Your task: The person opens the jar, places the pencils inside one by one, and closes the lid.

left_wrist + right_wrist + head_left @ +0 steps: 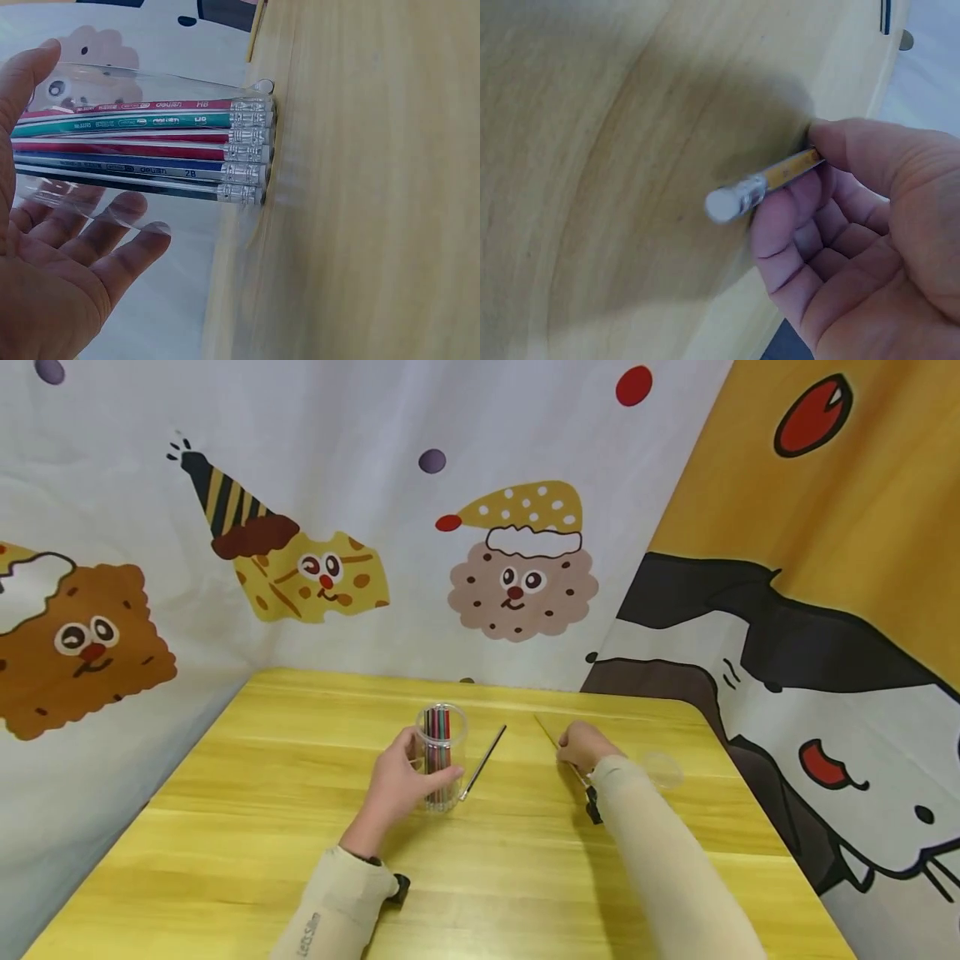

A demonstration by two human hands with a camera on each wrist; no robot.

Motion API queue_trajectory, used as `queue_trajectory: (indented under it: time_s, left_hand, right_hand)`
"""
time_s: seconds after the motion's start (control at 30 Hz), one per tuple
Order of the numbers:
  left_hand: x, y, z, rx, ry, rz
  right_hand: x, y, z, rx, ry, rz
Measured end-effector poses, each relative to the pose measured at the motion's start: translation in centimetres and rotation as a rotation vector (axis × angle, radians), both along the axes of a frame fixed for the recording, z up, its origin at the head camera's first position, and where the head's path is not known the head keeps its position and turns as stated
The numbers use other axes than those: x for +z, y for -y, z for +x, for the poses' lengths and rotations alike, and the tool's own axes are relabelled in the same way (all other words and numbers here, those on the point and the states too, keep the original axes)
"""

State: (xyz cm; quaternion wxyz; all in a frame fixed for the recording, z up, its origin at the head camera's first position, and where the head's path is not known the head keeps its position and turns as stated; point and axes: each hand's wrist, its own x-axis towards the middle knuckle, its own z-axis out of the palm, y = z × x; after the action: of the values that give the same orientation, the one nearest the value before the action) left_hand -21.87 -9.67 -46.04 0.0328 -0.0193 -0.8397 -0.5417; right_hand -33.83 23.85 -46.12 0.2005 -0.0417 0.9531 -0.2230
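A clear plastic jar (pixel 453 768) stands upright on the table, holding several striped pencils (pixel 135 146) in red, green, blue and black. In the left wrist view their silver ferrules and eraser ends lie at the jar's bottom. My left hand (pixel 401 781) grips the jar from its left side, thumb and fingers around the wall. Over to the right, my right hand (pixel 587 745) pinches a yellow pencil (pixel 789 169) between thumb and fingers, its white eraser end towards the right wrist camera. Between the hands a dark pencil (pixel 486 758) lies on the table, beside the jar.
A clear round lid (pixel 662 770) lies on the wooden table (pixel 480 893), right of my right hand. Behind the table's far edge hangs a white curtain (pixel 405 652) with cartoon prints, and a yellow-and-black one is at the right.
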Motion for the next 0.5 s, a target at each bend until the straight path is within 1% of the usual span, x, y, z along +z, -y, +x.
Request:
queue_trajectory:
  time_s: [0.07,0.17,0.23,0.3,0.33,0.4,0.5]
  left_hand:
    - [-0.1,-0.1,-0.1,0.000,-0.007,0.000]
    - [-0.2,-0.2,-0.2,0.003,-0.015,-0.006]
    - [-0.2,-0.3,-0.1,0.006,-0.018,-0.005]
    - [-0.3,-0.3,-0.1,0.009,-0.015,-0.004]
    - [-0.3,-0.3,-0.1,0.011,-0.013,-0.004]
    - [-0.3,-0.2,-0.1,0.013,-0.012,-0.006]
    - [-0.3,-0.3,-0.2,0.016,-0.023,-0.013]
  right_hand:
    - [0.2,-0.1,-0.1,0.031,-0.008,-0.029]
    - [1.2,0.3,-0.1,0.044,-0.028,-0.160]
    - [2.6,1.1,0.0,0.049,-0.066,-0.276]
    - [4.8,2.3,0.5,0.046,-0.134,-0.396]
    - [6.1,3.0,0.8,0.042,-0.191,-0.446]
    - [9.1,4.7,1.8,0.032,-0.335,-0.540]
    - [13.1,7.4,3.7,0.016,-0.555,-0.693]
